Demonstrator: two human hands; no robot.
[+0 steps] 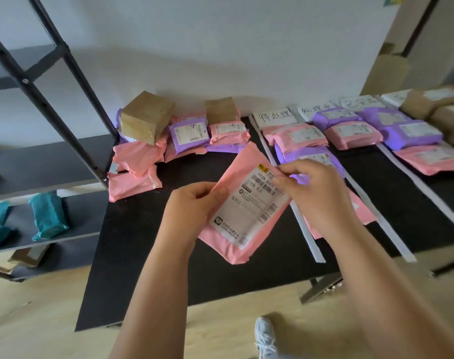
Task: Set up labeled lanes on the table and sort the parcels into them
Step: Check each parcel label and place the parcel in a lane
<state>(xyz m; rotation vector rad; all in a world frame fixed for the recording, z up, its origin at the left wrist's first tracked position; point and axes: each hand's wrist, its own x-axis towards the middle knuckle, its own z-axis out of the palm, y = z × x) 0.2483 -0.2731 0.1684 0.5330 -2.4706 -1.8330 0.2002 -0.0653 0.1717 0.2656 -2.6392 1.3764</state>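
Soft, even daylight fills the room, brightest on the white wall [220, 47] and the pale floor [39, 320], with no hard glare. The black counter [143, 242] reads matte and dark, with only faint shadows under the packages at its far edge. Focus is best in the middle, where print on the pink parcel [246, 208] is legible. The teal packs [48, 216] at left and the brown boxes [433, 99] at the counter's far right corner smear. Wide-angle distortion tilts the shelf frame [25, 80]. The purple parcels [412, 136] glow oversaturated.
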